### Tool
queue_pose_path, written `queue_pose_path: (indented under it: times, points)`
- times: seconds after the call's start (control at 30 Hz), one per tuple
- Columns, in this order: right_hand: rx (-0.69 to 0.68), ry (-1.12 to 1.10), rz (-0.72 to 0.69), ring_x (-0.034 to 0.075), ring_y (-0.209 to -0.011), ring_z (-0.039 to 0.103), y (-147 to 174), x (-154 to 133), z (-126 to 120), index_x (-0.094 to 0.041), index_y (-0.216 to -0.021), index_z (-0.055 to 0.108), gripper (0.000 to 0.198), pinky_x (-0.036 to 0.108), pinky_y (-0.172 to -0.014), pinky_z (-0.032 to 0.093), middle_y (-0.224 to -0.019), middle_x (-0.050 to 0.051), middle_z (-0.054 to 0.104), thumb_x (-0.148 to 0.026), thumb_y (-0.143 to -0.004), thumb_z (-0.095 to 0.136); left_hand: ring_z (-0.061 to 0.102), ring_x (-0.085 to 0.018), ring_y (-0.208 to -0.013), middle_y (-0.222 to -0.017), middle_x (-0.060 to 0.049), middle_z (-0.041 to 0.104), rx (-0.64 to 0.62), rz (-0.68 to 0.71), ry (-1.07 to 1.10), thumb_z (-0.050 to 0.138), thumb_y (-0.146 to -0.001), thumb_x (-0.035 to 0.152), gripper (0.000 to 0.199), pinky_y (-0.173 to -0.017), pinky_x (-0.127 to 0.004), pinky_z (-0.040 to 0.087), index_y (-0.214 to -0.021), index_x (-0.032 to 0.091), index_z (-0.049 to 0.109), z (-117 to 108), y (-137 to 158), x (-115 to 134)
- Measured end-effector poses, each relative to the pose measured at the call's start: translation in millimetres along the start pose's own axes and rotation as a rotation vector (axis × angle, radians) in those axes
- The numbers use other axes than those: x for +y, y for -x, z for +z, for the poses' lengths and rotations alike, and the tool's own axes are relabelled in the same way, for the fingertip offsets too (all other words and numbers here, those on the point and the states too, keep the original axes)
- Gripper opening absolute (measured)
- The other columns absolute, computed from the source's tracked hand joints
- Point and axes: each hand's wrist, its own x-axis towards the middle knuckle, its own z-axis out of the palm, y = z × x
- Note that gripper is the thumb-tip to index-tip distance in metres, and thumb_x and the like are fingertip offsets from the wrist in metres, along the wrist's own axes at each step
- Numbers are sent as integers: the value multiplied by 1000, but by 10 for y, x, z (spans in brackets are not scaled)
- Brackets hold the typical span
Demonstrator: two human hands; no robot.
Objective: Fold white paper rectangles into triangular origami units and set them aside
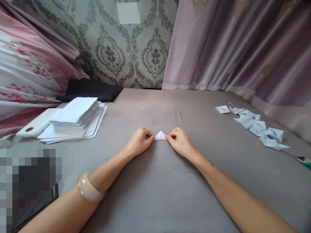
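Between my two hands is a small piece of folded white paper (160, 136), its visible part shaped like a low triangle with the point away from me. My left hand (141, 141) pinches its left corner between thumb and fingers. At the opposite corner my right hand (181, 141) has a matching pinch. Both hands rest low over the grey cloth surface (167, 194). The outer corners of the paper are hidden by my fingertips. A pale bangle (89, 188) sits on my left forearm.
At left lies a stack of white paper sheets (75, 116), beside a white board with a hole (39, 124) and a folded black cloth (94, 89). Several folded white paper pieces (257, 126) lie at right. A green-and-black object (305, 161) is at the right edge. Curtains (218, 48) hang behind.
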Motion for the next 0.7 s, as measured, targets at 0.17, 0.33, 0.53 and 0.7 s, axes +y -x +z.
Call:
queue_pose_path:
  times: [0.17, 0.33, 0.53, 0.7]
  points:
    - [-12, 38, 19, 15, -79, 58, -13, -37, -12, -18, -65, 65, 20, 29, -74, 42, -92, 5, 61, -28, -81, 57, 57, -17, -70, -80, -6, 62, -2, -22, 21, 55, -78, 34, 25, -64, -27, 43, -80, 15, 71, 14, -25, -32]
    - [-46, 52, 63, 15, -80, 58, -30, -56, -17, -19, -66, 64, 20, 28, -74, 41, -94, 4, 61, -30, -81, 57, 56, -16, -66, -74, -5, 62, -27, -54, 48, 57, -75, 36, 24, -60, -26, 41, -73, 15, 69, 32, -56, -52]
    - [-47, 63, 59, 15, -79, 57, -39, -47, -11, -19, -64, 62, 21, 28, -72, 41, -93, 4, 60, -30, -80, 57, 55, -17, -70, -82, -7, 60, -30, -32, 13, 58, -75, 34, 20, -63, -27, 41, -72, 16, 63, 61, -85, -71]
    - [-51, 71, 56, 15, -77, 56, -37, -50, -7, -19, -63, 60, 21, 28, -71, 40, -91, 4, 59, -30, -80, 57, 53, -14, -70, -83, -3, 61, -10, 33, 71, 55, -78, 22, 13, -62, -25, 39, -90, 17, 57, 79, -64, -69]
